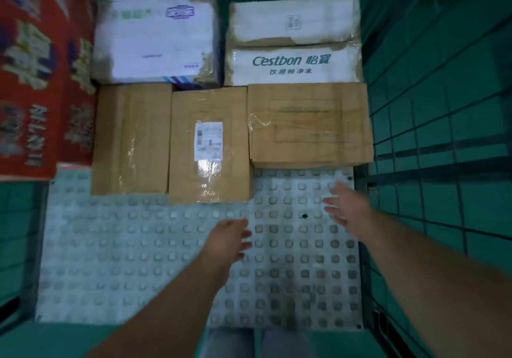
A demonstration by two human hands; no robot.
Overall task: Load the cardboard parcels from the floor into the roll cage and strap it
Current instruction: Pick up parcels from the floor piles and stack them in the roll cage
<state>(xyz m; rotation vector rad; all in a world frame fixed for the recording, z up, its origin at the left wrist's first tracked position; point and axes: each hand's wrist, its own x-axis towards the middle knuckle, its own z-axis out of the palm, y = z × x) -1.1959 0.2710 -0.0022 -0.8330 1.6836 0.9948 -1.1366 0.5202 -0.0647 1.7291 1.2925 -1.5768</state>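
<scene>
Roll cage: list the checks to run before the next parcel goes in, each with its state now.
1. Hands free: left hand and right hand are open and hold nothing. Ok.
2. Room to load: bare studded cage floor lies in front of the parcels. Ok.
3. Front row flat: plain brown parcel, labelled parcel and wide brown parcel lie flat side by side. Ok.
4. Front edges flush: the wide brown parcel ends further back. Not ok.
5. Seating of the red carton at the left: blurred. Cannot tell.
6. Reach of the strap: none in view. Cannot tell.
</scene>
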